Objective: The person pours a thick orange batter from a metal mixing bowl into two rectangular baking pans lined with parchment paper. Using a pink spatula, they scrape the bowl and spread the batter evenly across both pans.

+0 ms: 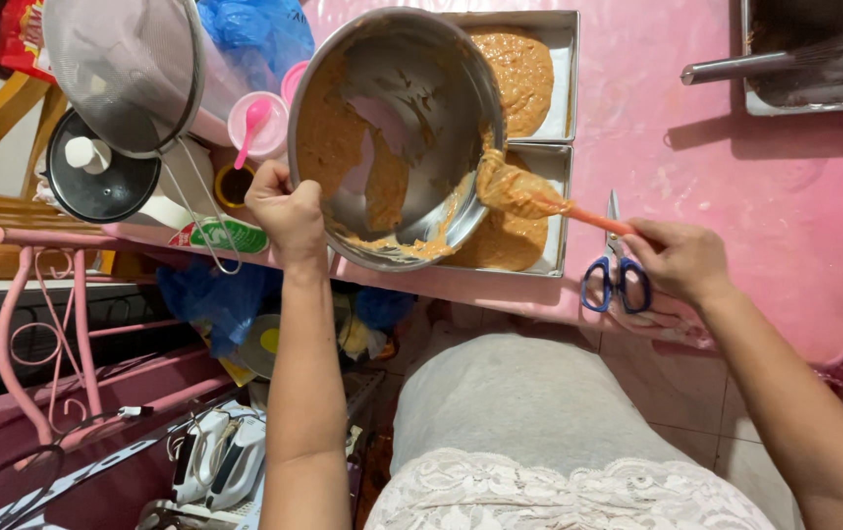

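The left hand grips the rim of a steel mixing bowl, tilted over a square baking tin at the pink bench's near edge. The right hand clasps an orange spatula heaped with tan batter; blue-handled scissors lie just beside it, with open bench farther right

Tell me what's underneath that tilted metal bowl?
Under the metal bowl sit two baking trays of orange batter: the far tray and the near tray. The bowl covers each tray's left part, so how full they are there cannot be seen.
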